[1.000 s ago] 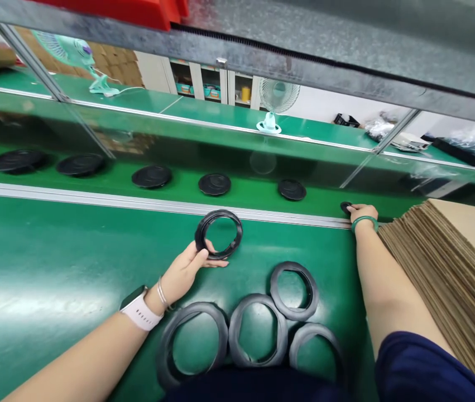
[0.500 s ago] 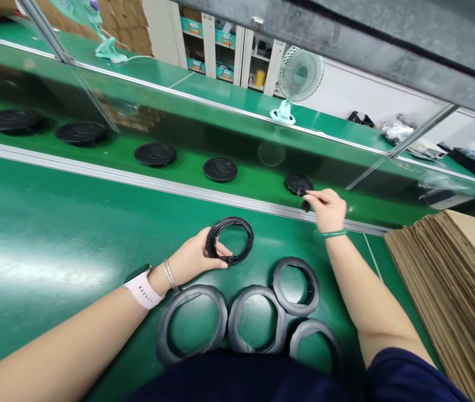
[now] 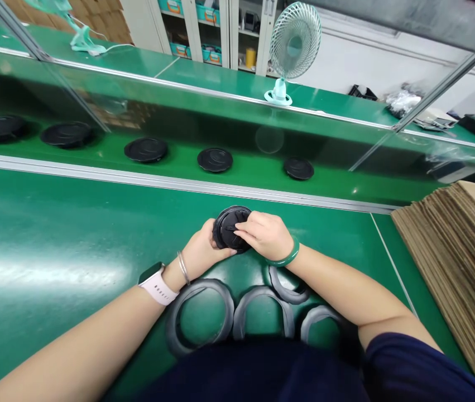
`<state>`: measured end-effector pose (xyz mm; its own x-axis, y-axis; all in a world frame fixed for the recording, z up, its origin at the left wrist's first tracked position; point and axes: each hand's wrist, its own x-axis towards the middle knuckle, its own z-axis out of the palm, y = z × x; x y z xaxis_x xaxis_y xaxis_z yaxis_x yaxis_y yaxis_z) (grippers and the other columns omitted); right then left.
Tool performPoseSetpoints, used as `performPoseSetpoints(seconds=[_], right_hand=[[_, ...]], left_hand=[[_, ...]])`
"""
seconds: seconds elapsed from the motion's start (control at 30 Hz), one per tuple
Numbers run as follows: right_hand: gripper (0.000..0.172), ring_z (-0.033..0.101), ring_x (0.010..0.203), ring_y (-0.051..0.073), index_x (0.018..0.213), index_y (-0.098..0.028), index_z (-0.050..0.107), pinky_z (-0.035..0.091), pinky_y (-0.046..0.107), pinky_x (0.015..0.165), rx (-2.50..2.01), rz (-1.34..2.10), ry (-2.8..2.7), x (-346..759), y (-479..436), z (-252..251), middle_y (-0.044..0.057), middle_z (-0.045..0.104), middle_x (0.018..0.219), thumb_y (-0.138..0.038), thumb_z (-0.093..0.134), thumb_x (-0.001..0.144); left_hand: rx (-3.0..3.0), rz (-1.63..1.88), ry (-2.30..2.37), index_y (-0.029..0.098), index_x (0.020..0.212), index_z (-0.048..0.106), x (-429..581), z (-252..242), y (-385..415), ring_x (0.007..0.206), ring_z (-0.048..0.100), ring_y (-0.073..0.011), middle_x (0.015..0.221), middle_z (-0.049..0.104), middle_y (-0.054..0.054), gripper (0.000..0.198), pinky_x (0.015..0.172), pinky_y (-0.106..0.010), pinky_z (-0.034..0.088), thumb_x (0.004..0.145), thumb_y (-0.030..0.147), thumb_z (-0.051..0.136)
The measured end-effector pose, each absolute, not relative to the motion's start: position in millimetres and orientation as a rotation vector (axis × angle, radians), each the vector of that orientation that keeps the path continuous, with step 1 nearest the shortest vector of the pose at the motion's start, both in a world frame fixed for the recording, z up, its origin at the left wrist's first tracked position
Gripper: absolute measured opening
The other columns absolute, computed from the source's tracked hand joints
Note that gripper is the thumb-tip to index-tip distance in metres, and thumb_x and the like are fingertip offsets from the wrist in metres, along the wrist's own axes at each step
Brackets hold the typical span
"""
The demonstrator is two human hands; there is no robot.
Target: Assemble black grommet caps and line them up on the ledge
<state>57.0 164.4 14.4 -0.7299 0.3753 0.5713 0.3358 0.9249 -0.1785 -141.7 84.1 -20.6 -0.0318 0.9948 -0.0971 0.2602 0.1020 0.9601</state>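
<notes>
1. Where the two hands meet, a black round piece sits just above the cluster of rings, over the green surface. Its face looks closed by a dark disc, and whether it touches the surface cannot be told.
2. The left hand grasps the piece from the left, fingers curled around its rim.
3. The right hand grips it from the right, fingers lying across its top face.
4. Four black rubber rings lie flat just below the hands, partly hidden by the forearms, with one tucked under the right wrist.
5. A pale pink smartwatch and a thin metal bangle circle the left wrist; a green bangle circles the right.
6. Beyond an aluminium rail, five black discs stand in a row on a green strip.
7. A stack of flat cardboard sheets lies to the right, well apart from the hands.
8. Farther off, a small desk fan stands on a green bench.
</notes>
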Motion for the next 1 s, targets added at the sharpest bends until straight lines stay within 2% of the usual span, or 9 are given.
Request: performPoseSetpoints(seconds=[0.1,0.3,0.47,0.63,1.0], right_hand=[[0.025,0.056,0.071,0.017,0.097,-0.019,0.071,0.045,0.030,0.067,-0.537,0.000,-2.501,56.4,163.2,13.7,0.005,0.062,0.080,-0.031,0.049,0.103],[0.021,0.054,0.070,0.019,0.090,-0.017,0.068,0.042,0.031,0.066,-0.534,-0.023,-2.593,52.1,161.7,9.2,0.006,0.059,0.081,-0.027,0.054,0.101],[0.028,0.053,0.073,0.019,0.085,-0.018,0.067,0.041,0.031,0.066,-0.471,-0.047,-2.570,52.9,159.3,14.6,0.006,0.059,0.080,-0.023,0.046,0.103],[0.027,0.051,0.071,0.019,0.086,-0.017,0.067,0.040,0.031,0.065,-0.459,-0.056,-2.578,52.2,159.9,14.4,0.006,0.057,0.078,-0.022,0.046,0.102],[0.010,0.056,0.078,0.020,0.094,-0.015,0.067,0.045,0.032,0.073,-0.548,0.143,-2.586,51.1,163.6,9.9,0.007,0.060,0.088,-0.024,0.064,0.095]], left_hand=[[1.278,0.997,1.439,0.019,0.108,0.047,-141.0,-20.6,84.6,0.084,0.070,-0.0272,0.095,0.068,-0.005,0.067,0.071,-0.038,0.058,0.060,0.043,0.087],[1.257,0.999,1.436,0.020,0.102,0.045,-138.6,-18.5,83.6,0.083,0.068,-0.0258,0.093,0.066,-0.003,0.065,0.071,-0.037,0.058,0.058,0.042,0.087],[1.194,1.041,1.366,0.021,0.106,0.043,-138.2,-20.0,82.2,0.089,0.069,-0.0257,0.097,0.066,-0.003,0.065,0.076,-0.037,0.059,0.061,0.038,0.086],[1.193,1.046,1.355,0.020,0.106,0.043,-138.6,-22.0,81.6,0.090,0.069,-0.0254,0.096,0.066,-0.003,0.065,0.076,-0.036,0.059,0.061,0.036,0.087],[1.218,0.999,1.387,0.019,0.108,0.043,-138.0,-16.6,79.9,0.089,0.068,-0.0253,0.100,0.065,-0.005,0.067,0.073,-0.036,0.059,0.061,0.039,0.087]])
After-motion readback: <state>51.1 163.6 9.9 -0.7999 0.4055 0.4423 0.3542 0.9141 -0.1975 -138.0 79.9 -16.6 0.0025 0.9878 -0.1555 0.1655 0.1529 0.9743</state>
